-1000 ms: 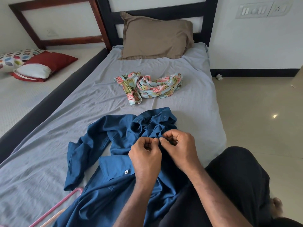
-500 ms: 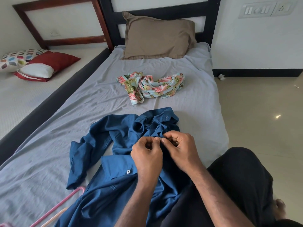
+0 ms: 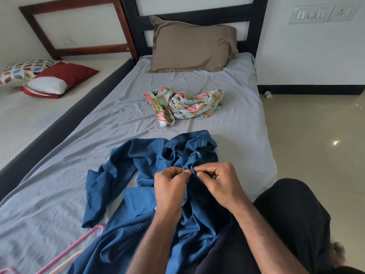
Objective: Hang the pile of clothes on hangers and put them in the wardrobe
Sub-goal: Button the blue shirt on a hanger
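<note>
Head view: both hands (image 3: 194,183) pinch blue shirt (image 3: 138,175) placket (floral garment (image 3: 183,104) beyond).

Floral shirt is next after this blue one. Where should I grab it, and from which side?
Probably take the floral shirt at the flap that sticks out toward you on its left end, reaching from the near side over the blue shirt. The rest is bunched in twisted folds, so its collar cannot be made out; that loose flap lies flat on the sheet and looks easiest to pinch.
</note>
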Motion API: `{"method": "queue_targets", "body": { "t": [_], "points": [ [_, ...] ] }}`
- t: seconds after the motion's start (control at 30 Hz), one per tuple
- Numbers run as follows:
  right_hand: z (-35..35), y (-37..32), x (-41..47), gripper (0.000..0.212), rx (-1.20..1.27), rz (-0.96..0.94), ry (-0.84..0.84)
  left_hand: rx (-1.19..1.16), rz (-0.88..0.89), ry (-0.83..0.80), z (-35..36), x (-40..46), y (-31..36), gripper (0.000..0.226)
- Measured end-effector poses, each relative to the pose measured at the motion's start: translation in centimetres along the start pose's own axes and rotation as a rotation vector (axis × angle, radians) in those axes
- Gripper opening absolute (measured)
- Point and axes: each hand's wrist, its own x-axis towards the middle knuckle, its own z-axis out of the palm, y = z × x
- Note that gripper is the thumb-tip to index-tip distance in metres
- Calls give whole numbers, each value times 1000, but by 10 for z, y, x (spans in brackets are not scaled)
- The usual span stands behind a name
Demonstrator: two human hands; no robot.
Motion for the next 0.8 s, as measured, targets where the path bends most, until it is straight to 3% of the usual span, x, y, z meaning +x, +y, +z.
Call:
{"method": "queue_targets", "body": {
  "t": [0.13,0.47,0.8],
  "points": [
    [1,-1,-1,20,30,64,-71,-20,-36,-62,-7,2,1,19],
    [1,-4,-6,19,-243,-193,-94,229,98,-58,-11,1,9,20],
    [2,0,-5,13,-301,-224,-148,388,228,-130,-15,2,5,21]
  ]
}}
